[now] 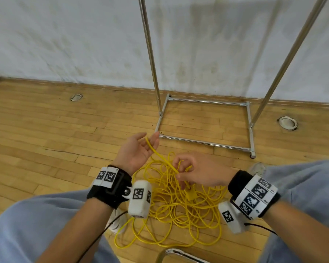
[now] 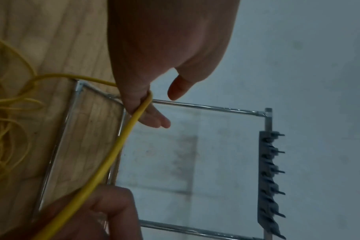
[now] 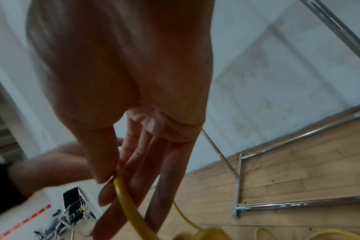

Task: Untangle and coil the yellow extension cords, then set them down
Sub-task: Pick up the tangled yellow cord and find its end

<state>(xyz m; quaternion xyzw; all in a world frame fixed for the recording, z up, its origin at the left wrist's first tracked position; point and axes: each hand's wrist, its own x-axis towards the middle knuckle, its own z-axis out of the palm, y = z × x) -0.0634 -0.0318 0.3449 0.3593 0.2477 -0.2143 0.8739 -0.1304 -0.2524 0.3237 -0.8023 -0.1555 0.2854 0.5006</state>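
A loose tangle of yellow cord lies on the wooden floor between my knees, with a yellow plug on top of it. One strand rises from the heap, stretched between my two hands. My left hand is palm up with its fingers straight, and the strand lies draped across it. In the left wrist view the cord hooks over the edge of the left hand. My right hand pinches the strand between thumb and fingers; the right wrist view shows this pinch on the cord.
A chrome rack stands just beyond the hands, its base frame on the floor and its poles rising against the white wall. Two round floor sockets sit in the planks. A chrome tube is at the bottom edge.
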